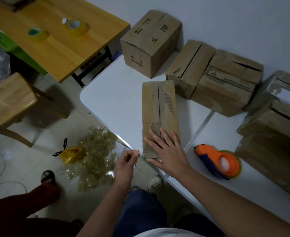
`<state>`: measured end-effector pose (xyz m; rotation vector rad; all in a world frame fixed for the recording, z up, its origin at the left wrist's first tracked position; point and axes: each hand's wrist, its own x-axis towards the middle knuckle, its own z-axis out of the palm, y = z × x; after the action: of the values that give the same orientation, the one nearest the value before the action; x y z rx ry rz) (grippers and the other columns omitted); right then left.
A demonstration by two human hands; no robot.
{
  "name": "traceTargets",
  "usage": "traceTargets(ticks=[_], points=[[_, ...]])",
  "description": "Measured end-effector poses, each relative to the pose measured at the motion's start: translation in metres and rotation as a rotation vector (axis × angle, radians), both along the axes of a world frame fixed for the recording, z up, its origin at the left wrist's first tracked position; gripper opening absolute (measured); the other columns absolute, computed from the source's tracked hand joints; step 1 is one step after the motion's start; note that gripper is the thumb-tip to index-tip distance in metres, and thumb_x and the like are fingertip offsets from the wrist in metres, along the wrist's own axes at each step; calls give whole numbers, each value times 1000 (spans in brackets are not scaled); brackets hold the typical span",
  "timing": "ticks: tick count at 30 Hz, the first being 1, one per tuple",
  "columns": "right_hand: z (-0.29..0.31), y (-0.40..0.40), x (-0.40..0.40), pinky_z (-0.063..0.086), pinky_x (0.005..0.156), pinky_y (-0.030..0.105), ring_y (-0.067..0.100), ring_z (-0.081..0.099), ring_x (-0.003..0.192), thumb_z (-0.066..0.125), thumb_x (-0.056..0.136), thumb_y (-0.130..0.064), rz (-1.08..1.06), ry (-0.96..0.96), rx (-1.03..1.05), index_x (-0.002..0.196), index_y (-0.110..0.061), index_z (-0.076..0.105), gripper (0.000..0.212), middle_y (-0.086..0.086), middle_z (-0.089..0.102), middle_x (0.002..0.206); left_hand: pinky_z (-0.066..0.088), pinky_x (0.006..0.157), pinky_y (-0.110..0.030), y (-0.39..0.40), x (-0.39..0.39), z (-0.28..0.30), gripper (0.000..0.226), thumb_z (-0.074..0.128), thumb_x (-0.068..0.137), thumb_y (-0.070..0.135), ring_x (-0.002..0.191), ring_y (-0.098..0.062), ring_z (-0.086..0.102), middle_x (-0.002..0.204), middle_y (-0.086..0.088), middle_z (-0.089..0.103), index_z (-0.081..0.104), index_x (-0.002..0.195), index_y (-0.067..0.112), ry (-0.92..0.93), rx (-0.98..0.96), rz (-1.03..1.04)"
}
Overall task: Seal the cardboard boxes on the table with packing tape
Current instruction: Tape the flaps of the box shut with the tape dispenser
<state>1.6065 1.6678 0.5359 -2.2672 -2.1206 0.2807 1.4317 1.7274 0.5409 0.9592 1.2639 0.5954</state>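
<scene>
Your right hand (pixel 166 151) lay flat, fingers spread, on the closed long box (pixel 159 113); your left hand (pixel 126 161) pinched a clear tape strip (pixel 123 143).

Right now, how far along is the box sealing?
Done: none clearly; the printed box and the torn boxes show open seams. In hand: right hand lies flat on the long flat box, while left hand pinches something thin off the table edge, possibly a tape strip. Left: tape every seam; the orange dispenser lies unused.
</scene>
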Motion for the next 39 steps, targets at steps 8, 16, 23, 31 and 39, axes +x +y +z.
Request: traceTargets(ticks=[8, 16, 23, 31, 39], points=[[0, 3, -1, 10, 118, 55, 27, -1, 150, 27, 92, -72, -31, 19, 7, 154, -37, 8, 74, -7, 2, 163, 47, 98, -36, 6, 13, -9, 6, 65, 93, 15, 98, -19, 63, 97, -7, 70, 70, 91, 11, -3, -16, -40], [3, 3, -3, 9, 118, 55, 27, 0, 150, 28, 92, -72, -39, 9, 6, 154, -36, 11, 74, -6, 3, 163, 48, 81, -19, -4, 21, -16, 18, 56, 100, 24, 99, -10, 61, 103, 7, 69, 57, 116, 16, -85, -159, -23], [3, 4, -2, 8, 118, 55, 27, 1, 150, 25, 90, -73, -38, 10, -13, 154, -36, 12, 75, -6, 3, 163, 51, 82, -31, 17, 31, -30, 10, 58, 99, 23, 106, -25, 61, 114, -8, 65, 63, 105, 17, 160, -139, -10], [2, 3, -2, 5, 118, 54, 28, 2, 150, 24, 89, -73, -34, 2, -1, 154, -36, 9, 76, -5, 4, 163, 44, 86, -24, -1, 1, 22, 30, 47, 102, 12, 102, 0, 61, 104, 15, 70, 74, 102, 27, 258, -45, -199], [1, 2, -4, 7, 117, 55, 28, 4, 150, 31, 90, -69, -36, 5, 8, 154, -35, 12, 75, -5, 7, 163, 38, 68, -4, -4, 10, 14, 66, 47, 94, -1, 90, -8, 61, 119, -2, 67, 35, 152, 29, 462, 349, -658]])
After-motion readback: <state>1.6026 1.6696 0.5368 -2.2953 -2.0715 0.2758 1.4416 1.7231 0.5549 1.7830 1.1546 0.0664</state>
